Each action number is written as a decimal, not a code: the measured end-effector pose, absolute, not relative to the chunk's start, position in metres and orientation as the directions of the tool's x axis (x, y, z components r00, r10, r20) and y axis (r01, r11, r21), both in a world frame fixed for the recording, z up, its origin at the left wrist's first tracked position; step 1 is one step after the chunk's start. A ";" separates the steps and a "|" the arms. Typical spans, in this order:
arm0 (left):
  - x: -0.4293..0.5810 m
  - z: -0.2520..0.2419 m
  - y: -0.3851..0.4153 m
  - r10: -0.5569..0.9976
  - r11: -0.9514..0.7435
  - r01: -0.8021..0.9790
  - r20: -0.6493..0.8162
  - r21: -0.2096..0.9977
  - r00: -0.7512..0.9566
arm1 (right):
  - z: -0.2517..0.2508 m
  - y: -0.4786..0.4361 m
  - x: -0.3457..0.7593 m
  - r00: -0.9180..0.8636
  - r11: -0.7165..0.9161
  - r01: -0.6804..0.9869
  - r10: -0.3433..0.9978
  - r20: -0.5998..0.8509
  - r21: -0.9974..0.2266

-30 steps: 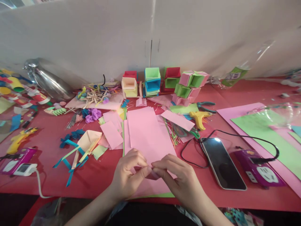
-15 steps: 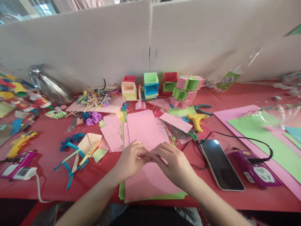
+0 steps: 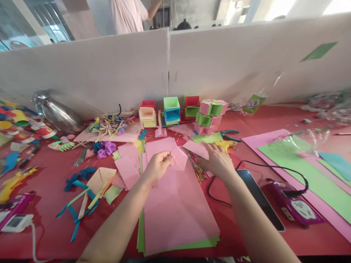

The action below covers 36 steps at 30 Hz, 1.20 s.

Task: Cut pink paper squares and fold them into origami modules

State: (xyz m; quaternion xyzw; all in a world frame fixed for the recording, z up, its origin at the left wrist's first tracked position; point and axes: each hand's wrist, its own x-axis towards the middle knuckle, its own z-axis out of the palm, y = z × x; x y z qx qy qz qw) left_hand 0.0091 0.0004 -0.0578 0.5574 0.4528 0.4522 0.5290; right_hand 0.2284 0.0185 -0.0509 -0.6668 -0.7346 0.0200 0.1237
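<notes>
My left hand pinches a small folded piece of pink paper above the pink paper stack. Green sheets show beneath that stack. To the right, my right hand reaches over the right end of a pink paper strip, thumb and fingers spread across it. Part of the strip is hidden under the hand. Just beyond the fingers lies a yellow glue gun, partly covered. Loose pink paper pieces lie left of the stack.
Folded paper boxes stand by the white partition. A phone and purple power strip sit at right. Pliers lie behind the glue gun. At left are a metal jug and blue paper strips.
My hands, together over the stack before, have parted. The left keeps the small pink paper, now visible; the right has moved forward and right to the paper strip. The camera view tilted upward.
</notes>
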 end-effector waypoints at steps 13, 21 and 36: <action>0.018 -0.101 0.003 0.988 0.039 -0.291 -0.079 0.956 -0.129 | -0.078 0.031 0.238 -0.007 0.037 0.987 0.981 0.192 -0.156; 0.023 -0.100 0.000 0.990 0.048 -0.312 -0.087 0.949 -0.112 | -0.079 0.031 0.240 0.029 0.021 0.975 0.975 0.221 -0.220; 0.026 -0.098 -0.003 0.975 -0.040 -0.327 -0.035 0.944 -0.220 | -0.072 0.024 0.229 0.058 -0.025 0.966 0.991 0.121 -0.257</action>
